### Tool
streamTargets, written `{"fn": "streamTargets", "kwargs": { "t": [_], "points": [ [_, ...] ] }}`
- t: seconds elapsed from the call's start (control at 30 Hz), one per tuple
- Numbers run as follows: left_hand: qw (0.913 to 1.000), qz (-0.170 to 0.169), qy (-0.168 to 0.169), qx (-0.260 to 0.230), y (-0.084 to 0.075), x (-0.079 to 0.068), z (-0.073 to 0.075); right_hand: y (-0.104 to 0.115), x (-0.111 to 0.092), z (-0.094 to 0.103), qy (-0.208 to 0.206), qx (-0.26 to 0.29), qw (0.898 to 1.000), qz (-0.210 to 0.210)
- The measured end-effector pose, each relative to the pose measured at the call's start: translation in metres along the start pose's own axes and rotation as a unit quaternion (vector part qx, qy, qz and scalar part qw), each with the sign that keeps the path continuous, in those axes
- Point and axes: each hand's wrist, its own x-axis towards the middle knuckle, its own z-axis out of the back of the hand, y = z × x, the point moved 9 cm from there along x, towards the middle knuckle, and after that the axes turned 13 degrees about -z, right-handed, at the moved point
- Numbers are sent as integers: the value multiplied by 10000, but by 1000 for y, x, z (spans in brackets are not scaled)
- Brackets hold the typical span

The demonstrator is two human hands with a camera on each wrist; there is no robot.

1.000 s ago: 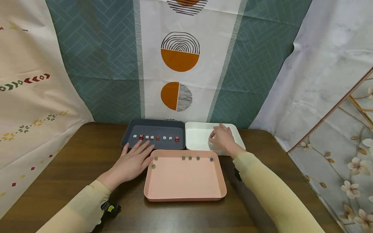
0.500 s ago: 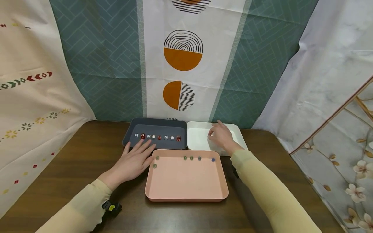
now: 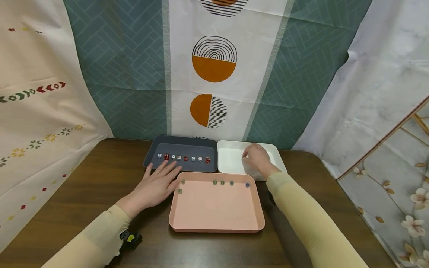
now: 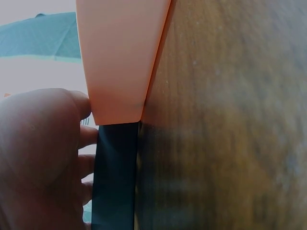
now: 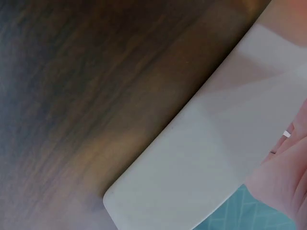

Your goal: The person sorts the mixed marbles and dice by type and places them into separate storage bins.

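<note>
My right hand (image 3: 257, 158) reaches into the white tray (image 3: 229, 156) at the back right, fingers bent down towards its floor. The fingertips are mostly hidden; a tiny white spot shows among them in the right wrist view, and I cannot tell whether they hold anything. My left hand (image 3: 152, 189) is spread, fingertips at the front edge of the dark grey tray (image 3: 187, 144) and thumb by the left rim of the pink tray (image 3: 217, 210). Small glass marbles (image 3: 231, 183) lie along the pink tray's far side and left corner.
A row of several red and white dice, including a red die (image 3: 207, 160), lies in the dark grey tray. All three trays stand close together on the brown wooden table (image 3: 100, 178). Patterned cloths (image 3: 134, 74) hang behind and at both sides.
The right hand's raised fingers have curled down into the white tray. The left hand holds its place by the trays. The head view has shifted slightly, moving the scene rightward.
</note>
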Motion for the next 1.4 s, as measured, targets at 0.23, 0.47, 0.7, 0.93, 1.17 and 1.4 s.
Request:
{"fn": "streamTargets", "kwargs": {
  "t": [0.23, 0.47, 0.7, 0.93, 1.17, 1.4],
  "points": [
    [10000, 1, -18, -11, -2, 0, 0, -6, -1, -1, -11, 68, 9999, -131],
    [10000, 3, -28, -7, -1, 0, -3, -7, -2, -2, -29, -3, 9999, -145],
    [10000, -1, -41, -22, 0, 0, -4, -7, -4, -3, 70, -71, 9999, -133],
    [10000, -4, -55, 13, 0, -1, -3, -7, -1, -3, 77, -187, 9997, -165],
    [10000, -2, -26, 29, 1, -2, -4, -8, -7, 3, 63, -98, 9999, -120],
    [10000, -3, -38, 31, 4, 0, -3, -14, -23, 18, -111, 335, 9994, 61]
  ]
}}
